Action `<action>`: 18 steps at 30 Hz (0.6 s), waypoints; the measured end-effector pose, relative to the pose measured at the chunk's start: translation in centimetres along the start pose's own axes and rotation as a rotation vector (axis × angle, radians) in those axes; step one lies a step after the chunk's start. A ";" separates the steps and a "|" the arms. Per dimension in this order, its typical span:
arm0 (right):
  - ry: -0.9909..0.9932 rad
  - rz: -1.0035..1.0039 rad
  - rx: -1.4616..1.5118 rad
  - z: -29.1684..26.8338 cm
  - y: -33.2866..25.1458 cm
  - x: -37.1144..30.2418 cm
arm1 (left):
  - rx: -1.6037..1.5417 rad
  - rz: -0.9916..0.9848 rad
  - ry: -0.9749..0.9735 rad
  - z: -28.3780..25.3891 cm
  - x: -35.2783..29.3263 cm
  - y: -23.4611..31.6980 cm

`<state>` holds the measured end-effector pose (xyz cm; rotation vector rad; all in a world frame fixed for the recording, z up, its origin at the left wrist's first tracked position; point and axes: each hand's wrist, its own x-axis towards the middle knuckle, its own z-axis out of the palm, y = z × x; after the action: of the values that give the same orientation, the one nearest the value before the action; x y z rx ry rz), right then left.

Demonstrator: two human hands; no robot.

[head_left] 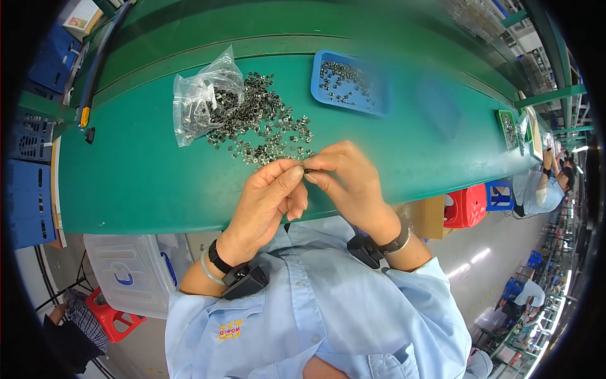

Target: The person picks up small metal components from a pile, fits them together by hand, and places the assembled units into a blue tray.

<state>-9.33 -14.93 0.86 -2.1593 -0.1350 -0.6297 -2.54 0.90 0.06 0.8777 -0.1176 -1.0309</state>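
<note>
Left hand point(268, 196) and right hand point(350, 180) meet fingertip to fingertip over the near edge of the green table point(139, 183), both pinching one small dark metal part point(307, 169) between thumb and forefinger. Just behind them a loose pile of small shiny angular metal parts point(265, 126) spills from a crinkled clear plastic bag point(202, 101) mid-table. A shallow blue plastic tray point(379, 95) holding more parts sits toward the far edge, right; bare green surface left of the hands.
</note>
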 end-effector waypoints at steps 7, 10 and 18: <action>0.049 0.004 -0.001 0.5 0.3 -0.5 | 0.013 0.024 0.002 0.1 -0.2 0.0; 0.071 -0.049 -0.071 0.9 0.4 -0.6 | -0.064 0.010 -0.005 0.0 -0.1 -0.1; 0.013 -0.055 -0.109 0.0 0.4 -0.5 | 0.010 -0.033 -0.038 -0.4 0.2 0.1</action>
<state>-9.61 -15.13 0.32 -2.2620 -0.1570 -0.6975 -2.21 1.01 -0.17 0.8719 -0.1406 -1.0785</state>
